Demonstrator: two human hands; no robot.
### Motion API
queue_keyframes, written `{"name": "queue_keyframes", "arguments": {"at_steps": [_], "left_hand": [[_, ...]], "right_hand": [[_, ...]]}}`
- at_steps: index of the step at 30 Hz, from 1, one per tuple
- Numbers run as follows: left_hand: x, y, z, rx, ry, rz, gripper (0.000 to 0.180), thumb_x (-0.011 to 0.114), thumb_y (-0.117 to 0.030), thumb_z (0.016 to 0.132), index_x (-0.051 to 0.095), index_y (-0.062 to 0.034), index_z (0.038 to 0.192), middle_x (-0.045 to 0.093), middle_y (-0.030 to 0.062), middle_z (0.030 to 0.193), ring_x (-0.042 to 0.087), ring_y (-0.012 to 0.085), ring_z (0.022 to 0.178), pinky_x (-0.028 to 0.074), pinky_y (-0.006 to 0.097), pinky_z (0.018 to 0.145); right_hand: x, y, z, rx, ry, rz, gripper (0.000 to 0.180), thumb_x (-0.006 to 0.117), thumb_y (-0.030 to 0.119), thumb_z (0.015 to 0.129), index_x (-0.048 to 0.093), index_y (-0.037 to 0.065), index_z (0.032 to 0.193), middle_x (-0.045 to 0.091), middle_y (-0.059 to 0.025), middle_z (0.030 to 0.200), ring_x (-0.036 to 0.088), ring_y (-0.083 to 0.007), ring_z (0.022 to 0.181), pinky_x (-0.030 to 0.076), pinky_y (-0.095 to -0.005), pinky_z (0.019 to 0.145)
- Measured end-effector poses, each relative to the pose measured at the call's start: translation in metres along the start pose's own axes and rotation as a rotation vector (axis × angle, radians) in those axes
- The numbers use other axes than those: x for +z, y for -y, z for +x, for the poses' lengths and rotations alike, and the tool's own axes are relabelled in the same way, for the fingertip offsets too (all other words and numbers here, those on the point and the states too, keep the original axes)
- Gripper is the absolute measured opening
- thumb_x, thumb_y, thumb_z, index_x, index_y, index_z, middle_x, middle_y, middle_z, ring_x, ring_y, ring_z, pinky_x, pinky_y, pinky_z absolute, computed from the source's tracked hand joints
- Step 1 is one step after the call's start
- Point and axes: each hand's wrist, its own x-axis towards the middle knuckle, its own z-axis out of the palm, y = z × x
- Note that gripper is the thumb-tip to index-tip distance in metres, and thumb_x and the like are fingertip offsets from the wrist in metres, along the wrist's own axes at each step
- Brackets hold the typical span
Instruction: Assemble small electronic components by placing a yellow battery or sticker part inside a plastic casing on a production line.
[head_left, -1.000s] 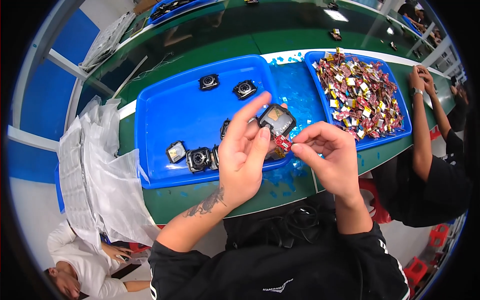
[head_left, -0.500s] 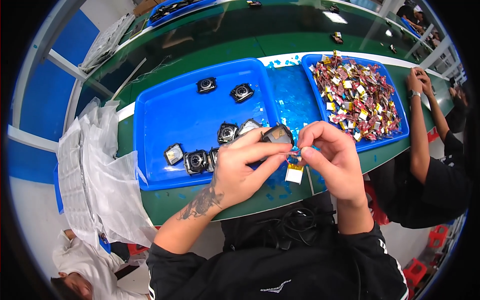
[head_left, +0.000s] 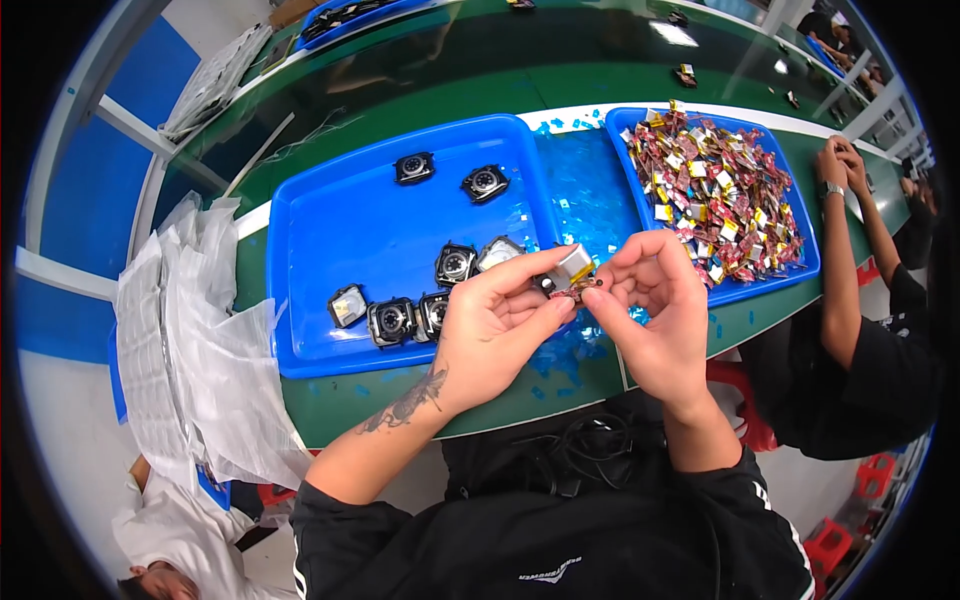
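Observation:
In front of me, just off the near right corner of the blue tray, both my hands meet over a small red circuit board (head_left: 573,291) with a silver battery (head_left: 576,262) edged in yellow tape. My left hand (head_left: 495,325) is closed, thumb and fingers pinching the board from the left; a small black part shows beside its fingertips. From the right, my right hand (head_left: 655,325) pinches the board's other end between thumb and fingers. No watch case can be made out in my hands. Several black watch cases (head_left: 391,321) lie in the tray on the left.
The left blue tray (head_left: 285,270) and a right blue tray (head_left: 812,230), heaped with red boards and batteries, flank a strip strewn with blue film pieces (head_left: 590,190). White plastic sheeting (head_left: 225,360) hangs at the left. A co-worker's hands (head_left: 840,165) are at the far right.
The battery, earlier hanging below my fingertips, is now up above them. The dark watch case seen at my left fingertips no longer shows there. My right hand has shifted slightly left.

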Motion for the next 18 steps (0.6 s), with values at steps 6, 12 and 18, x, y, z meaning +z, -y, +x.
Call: {"name": "queue_keyframes", "arguments": {"at_steps": [6, 12, 18], "left_hand": [[-0.0027, -0.0009, -0.0018, 0.013, 0.003, 0.030, 0.043, 0.059, 0.006, 0.089, 0.055, -0.0012, 0.132, 0.063, 0.0111, 0.116, 0.063, 0.0109, 0.097, 0.054, 0.024, 0.083], [0.0014, -0.0016, -0.0021, 0.022, -0.017, 0.080, 0.043, 0.059, 0.006, 0.089, 0.056, -0.0033, 0.132, 0.063, 0.0104, 0.115, 0.062, 0.0074, 0.090, 0.056, 0.023, 0.076], [0.0047, -0.0073, -0.0040, -0.010, -0.039, 0.030, 0.050, 0.056, 0.006, 0.089, 0.048, -0.0039, 0.137, 0.065, 0.0108, 0.115, 0.063, 0.0077, 0.090, 0.056, 0.021, 0.072]], "right_hand": [[-0.0003, 0.0014, 0.0022, -0.002, 0.013, -0.038, 0.032, 0.069, -0.007, 0.081, 0.048, 0.003, 0.102, 0.061, -0.0035, 0.084, 0.049, -0.0027, 0.066, 0.038, -0.0177, 0.058], [-0.0039, 0.0043, 0.0054, 0.037, 0.014, -0.132, 0.034, 0.071, -0.007, 0.078, 0.049, 0.004, 0.102, 0.060, -0.0023, 0.083, 0.047, -0.0025, 0.064, 0.035, -0.0179, 0.055], [0.0047, 0.0042, 0.0052, -0.010, -0.006, -0.200, 0.037, 0.071, -0.005, 0.078, 0.050, 0.002, 0.108, 0.061, -0.0028, 0.088, 0.055, -0.0067, 0.073, 0.049, -0.0202, 0.063]]}}
